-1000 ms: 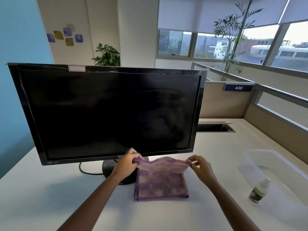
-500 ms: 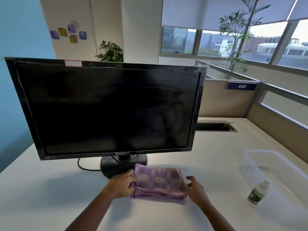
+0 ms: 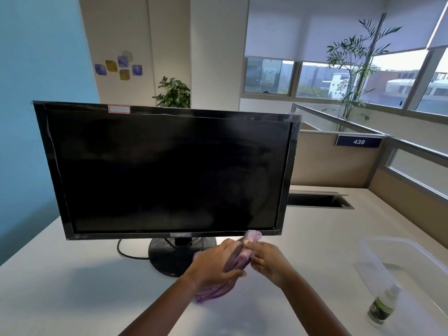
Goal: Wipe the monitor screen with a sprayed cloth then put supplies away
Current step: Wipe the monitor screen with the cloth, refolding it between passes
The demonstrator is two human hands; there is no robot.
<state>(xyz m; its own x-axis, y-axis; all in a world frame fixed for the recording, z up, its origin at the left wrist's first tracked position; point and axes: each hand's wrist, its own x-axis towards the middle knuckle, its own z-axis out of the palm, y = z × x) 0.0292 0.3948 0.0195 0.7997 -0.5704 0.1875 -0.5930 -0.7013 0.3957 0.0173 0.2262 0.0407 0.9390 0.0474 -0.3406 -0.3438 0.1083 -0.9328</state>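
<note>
A black monitor (image 3: pixel 167 170) stands on the white desk (image 3: pixel 72 287), its screen dark. In front of its round base, both my hands hold a folded purple cloth (image 3: pixel 238 257) just above the desk. My left hand (image 3: pixel 215 265) wraps around the cloth from the left, and my right hand (image 3: pixel 266 260) pinches its right side. One end of the cloth sticks up near the monitor's lower edge. A small spray bottle (image 3: pixel 383 304) with a green and black label stands at the right, apart from both hands.
A clear plastic bin (image 3: pixel 412 260) sits at the desk's right side, just behind the spray bottle. A black cable (image 3: pixel 126 253) loops left of the monitor base. A cable slot (image 3: pixel 317 200) opens in the desk behind the monitor. Partition walls border the right.
The cloth lay flat on the desk half a second ago under both hands. Now it is folded narrower and lifted between my hands, which have come close together.
</note>
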